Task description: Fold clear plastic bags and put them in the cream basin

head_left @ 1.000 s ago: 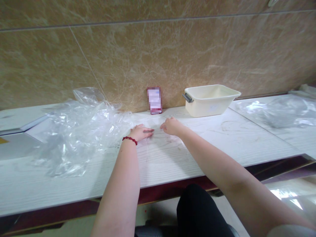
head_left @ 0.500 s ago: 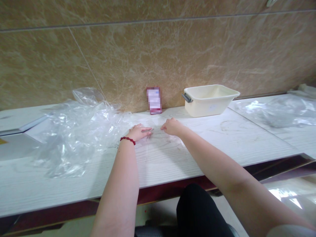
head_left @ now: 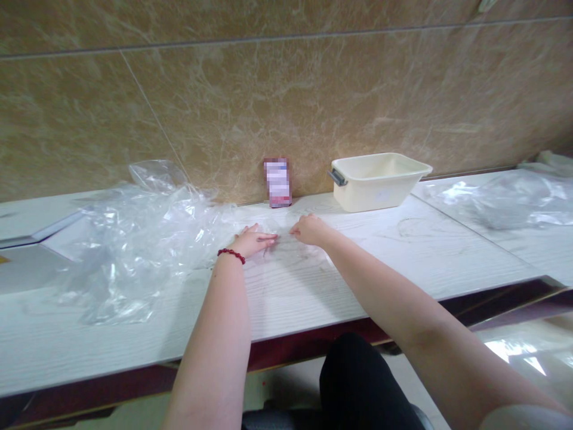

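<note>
Clear plastic film (head_left: 308, 254) lies on the white wood-grain table (head_left: 425, 257), thin and hard to trace, its edges mostly indistinct. It shows as faint creases and glints in the space between the two hands and just in front of the right wrist. The left hand (head_left: 250, 242) is at its left side, palm down, fingers extended and slightly apart, fingertips pointing toward the right hand (head_left: 310, 230); no grasp is evident there. The right hand is on the far side of the glints, fingers bent and tips directed down and left. Whether these tips pinch the film or only press on it cannot be told. The fingertips of both hands are near each other but apart. A red bead bracelet (head_left: 231, 255) is on the left wrist. A crumpled heap of clear plastic (head_left: 147, 245) is just left of the left hand; whether it joins the film cannot be determined. Beyond the hands, a red-edged rectangular item (head_left: 278, 183), its front blurred, leans against the marbled wall (head_left: 277, 101). A cream bin (head_left: 371, 194) with a grey handle stands to its right.
</note>
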A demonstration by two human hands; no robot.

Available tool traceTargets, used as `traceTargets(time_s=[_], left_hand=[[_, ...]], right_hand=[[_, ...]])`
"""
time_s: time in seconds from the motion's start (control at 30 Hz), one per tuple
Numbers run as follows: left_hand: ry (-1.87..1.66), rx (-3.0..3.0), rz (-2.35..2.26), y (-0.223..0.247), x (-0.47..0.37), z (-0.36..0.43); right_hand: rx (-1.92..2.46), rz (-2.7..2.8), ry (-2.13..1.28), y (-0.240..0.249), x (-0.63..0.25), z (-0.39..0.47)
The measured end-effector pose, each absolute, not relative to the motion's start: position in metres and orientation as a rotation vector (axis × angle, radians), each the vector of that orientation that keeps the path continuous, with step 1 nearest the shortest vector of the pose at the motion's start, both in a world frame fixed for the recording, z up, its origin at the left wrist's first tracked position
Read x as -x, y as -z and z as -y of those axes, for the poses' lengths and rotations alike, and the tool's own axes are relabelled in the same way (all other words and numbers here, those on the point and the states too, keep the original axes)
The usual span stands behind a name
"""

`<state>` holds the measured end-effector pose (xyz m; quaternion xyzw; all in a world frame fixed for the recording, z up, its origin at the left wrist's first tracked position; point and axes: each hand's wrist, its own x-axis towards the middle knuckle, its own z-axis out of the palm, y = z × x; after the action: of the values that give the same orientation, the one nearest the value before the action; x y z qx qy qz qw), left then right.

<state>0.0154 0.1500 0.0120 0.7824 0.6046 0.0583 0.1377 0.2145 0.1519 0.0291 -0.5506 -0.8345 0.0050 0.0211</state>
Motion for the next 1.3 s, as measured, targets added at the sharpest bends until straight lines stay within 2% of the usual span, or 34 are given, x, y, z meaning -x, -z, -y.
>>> traceTargets(time_s=[0.13, 0.37, 0.8, 1.3], left_hand=[[0.01, -2.259, -1.751, -0.011, -0.014, -0.151], [0.078, -2.236, -1.761, -0.013, -0.01, -0.149], [-0.12, -2.282, -1.748, -0.021, -0.007, -0.145], [0.2, -2.254, -1.748, -0.019, -0.009, -0.145]], right_hand=[[1.737, 2.596, -0.007, -0.03, -0.214, -0.152], [1.785, 2.551, -0.046, -0.029, -0.218, -0.156], [1.803, 2.542, -0.062, -0.026, -0.221, -0.161], [1.779, 2.601, 0.01, -0.024, -0.222, -0.164]])
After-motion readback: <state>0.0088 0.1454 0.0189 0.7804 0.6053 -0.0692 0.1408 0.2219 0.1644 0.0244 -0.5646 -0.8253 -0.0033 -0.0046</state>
